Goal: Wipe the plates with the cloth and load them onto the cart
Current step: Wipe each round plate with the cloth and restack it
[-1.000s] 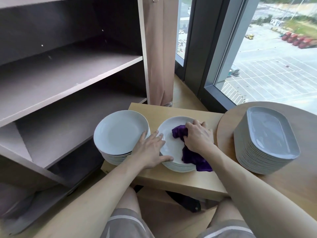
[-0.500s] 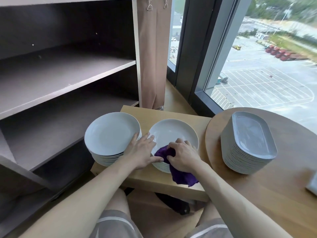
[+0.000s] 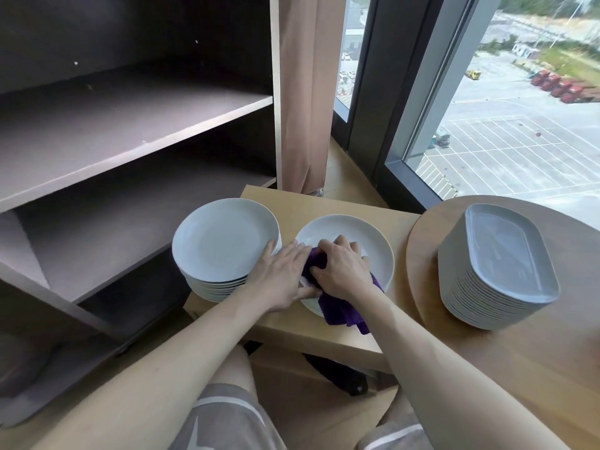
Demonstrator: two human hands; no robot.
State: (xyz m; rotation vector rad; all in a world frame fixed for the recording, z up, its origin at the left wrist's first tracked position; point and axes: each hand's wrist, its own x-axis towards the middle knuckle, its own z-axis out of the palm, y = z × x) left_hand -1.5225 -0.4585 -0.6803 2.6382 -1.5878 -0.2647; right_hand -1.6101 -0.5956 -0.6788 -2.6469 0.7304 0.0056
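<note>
I see right hand (image 3: 341, 271) clutching purple cloth (image 3: 341, 311) atop round white plate stack (image 3: 357, 232); left hand (image 3: 282, 274), fingers flat, presses same stack's left rim. Second round stack (image 3: 220, 241) just left.

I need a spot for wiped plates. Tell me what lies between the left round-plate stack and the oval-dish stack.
Head view: the second round-plate stack, with the left hand resting on its rim and the right hand gripping the purple cloth on it.
</note>
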